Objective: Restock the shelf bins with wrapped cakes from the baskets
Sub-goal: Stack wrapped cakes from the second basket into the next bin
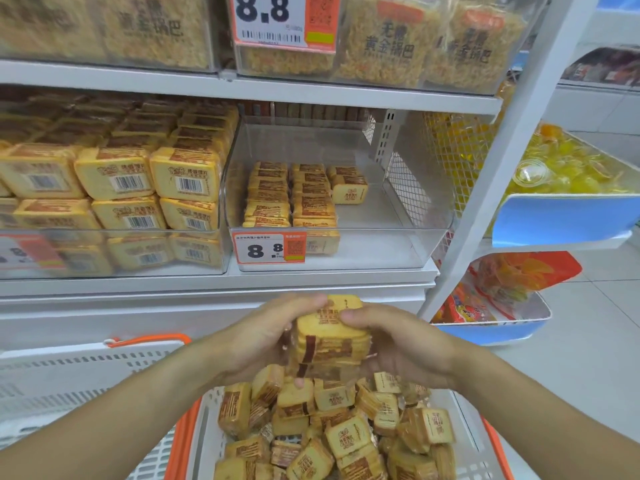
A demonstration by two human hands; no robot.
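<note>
White shop shelves (242, 285) fill the view, with clear bins on the middle level. Left bin (114, 251) is packed full of yellow wrapped cakes with barcodes facing out. Right bin (408, 244) holds only three short rows of cakes (294, 195) at its left side, with bare floor on its right; a price tag (268, 248) reading 8.8 hangs on its front. Below the shelf edge, both hands hold a stack (329, 341) of cakes between them, above a basket (491, 441) with orange trim that is heaped with loose cakes (346, 434). Left hand (263, 337) has its fingers curled round the stack's left side, thumb on top; right hand (401, 344) grips the right side the same way. A second, white basket (69, 375) sits to the left. Bags of yellow snacks lie on a rack (561, 213) at right
</note>
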